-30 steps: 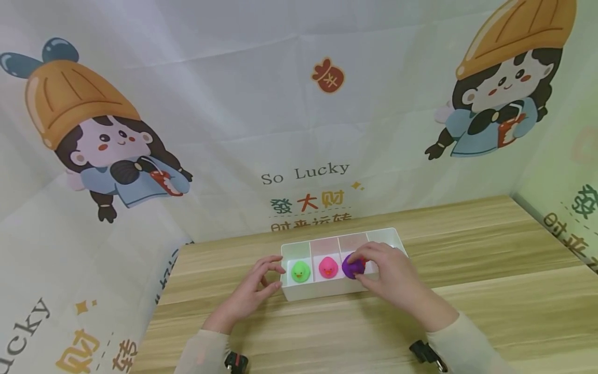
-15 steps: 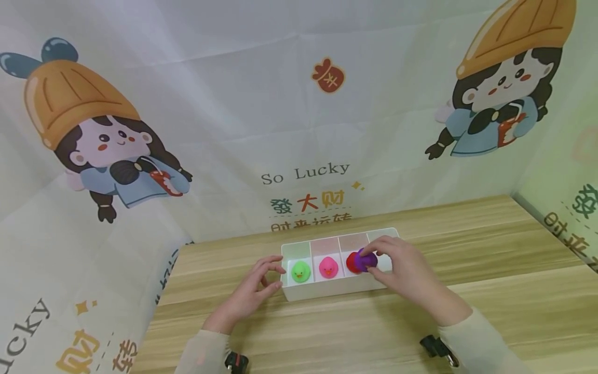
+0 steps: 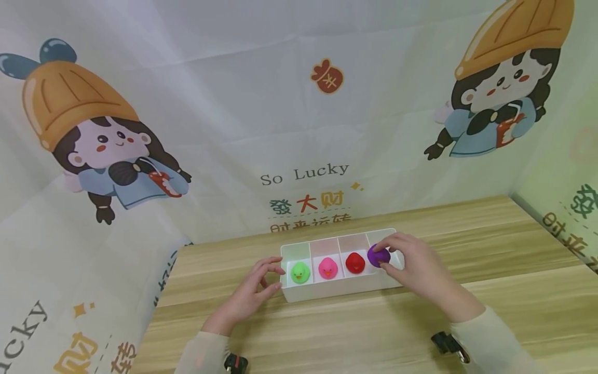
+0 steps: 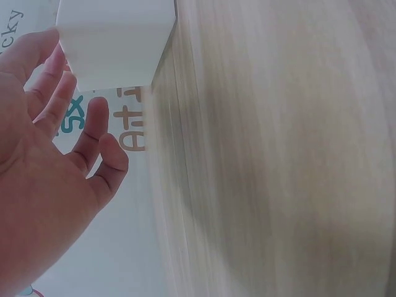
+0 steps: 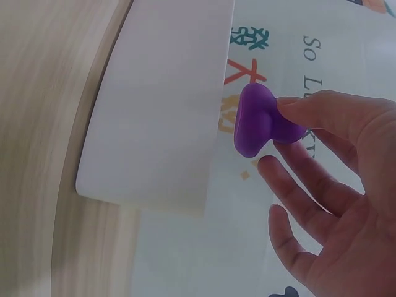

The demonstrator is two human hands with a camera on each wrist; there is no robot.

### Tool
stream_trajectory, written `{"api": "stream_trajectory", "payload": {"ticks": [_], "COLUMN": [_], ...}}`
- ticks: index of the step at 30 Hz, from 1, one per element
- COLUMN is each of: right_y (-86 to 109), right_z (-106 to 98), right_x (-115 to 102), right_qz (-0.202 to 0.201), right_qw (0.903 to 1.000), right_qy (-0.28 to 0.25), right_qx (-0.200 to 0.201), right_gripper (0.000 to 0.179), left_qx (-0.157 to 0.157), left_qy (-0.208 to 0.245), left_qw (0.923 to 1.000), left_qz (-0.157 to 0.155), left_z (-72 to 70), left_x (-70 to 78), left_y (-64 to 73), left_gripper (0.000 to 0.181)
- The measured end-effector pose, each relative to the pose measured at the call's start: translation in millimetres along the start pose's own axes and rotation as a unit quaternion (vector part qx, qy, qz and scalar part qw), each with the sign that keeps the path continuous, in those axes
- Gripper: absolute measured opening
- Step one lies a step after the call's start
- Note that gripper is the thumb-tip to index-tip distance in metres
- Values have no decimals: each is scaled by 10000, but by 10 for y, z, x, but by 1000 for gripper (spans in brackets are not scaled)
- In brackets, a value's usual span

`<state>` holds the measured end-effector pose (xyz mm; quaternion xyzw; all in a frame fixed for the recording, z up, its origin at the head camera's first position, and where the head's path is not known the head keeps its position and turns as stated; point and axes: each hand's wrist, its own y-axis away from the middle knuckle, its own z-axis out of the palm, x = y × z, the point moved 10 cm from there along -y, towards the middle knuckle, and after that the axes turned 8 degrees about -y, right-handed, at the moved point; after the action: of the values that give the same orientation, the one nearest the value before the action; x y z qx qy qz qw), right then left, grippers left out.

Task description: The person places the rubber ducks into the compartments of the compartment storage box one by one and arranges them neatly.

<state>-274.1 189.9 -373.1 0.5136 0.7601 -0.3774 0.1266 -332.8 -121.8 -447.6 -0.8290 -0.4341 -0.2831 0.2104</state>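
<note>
Between thumb and fingers, my right hand [image 3: 418, 267] pinches a purple rubber duck [image 3: 378, 255] over the rightmost compartment of a white divided box [image 3: 336, 292]. In the right wrist view the duck [image 5: 255, 120] is held up above the box's rim. A green rubber duck [image 3: 300, 272], a pink one [image 3: 328, 268] and a red one [image 3: 355, 263] sit in the other compartments, one in each. At the box's left end rests my left hand [image 3: 247, 296], its fingers loosely bent and the fingertips touching the wall.
The box stands on a wood-grain table [image 3: 327, 332] near its back edge. A printed cloth [image 3: 224, 104] with cartoon figures and lettering hangs behind and at both sides. Black straps with small devices show at both wrists.
The right hand has carried the purple duck rightward, from over the third compartment to the fourth. The red duck, formerly mostly covered, is now in full view. My left hand stays put.
</note>
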Motion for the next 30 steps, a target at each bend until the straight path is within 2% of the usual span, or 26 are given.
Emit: {"api": "stream_trajectory", "payload": {"ticks": [6, 15, 24, 30], "right_y": [8, 39, 2, -2], "right_z": [-56, -102, -77, -52], "right_x": [61, 145, 239, 293], "right_qz": [122, 214, 442, 491], "right_qw": [9998, 9996, 9986, 9981], "right_qy": [153, 202, 273, 324], "right_qx": [-3, 23, -111, -186], "right_gripper": [27, 27, 26, 27], "left_qx": [24, 40, -74, -42], "left_qy": [75, 53, -63, -93], "left_qw": [9999, 10000, 9999, 9998], "left_qz": [71, 13, -119, -196], "left_z": [3, 4, 19, 15], "left_x": [15, 3, -49, -51], "left_y": [-5, -4, -4, -12], "left_gripper": [24, 24, 25, 25]}}
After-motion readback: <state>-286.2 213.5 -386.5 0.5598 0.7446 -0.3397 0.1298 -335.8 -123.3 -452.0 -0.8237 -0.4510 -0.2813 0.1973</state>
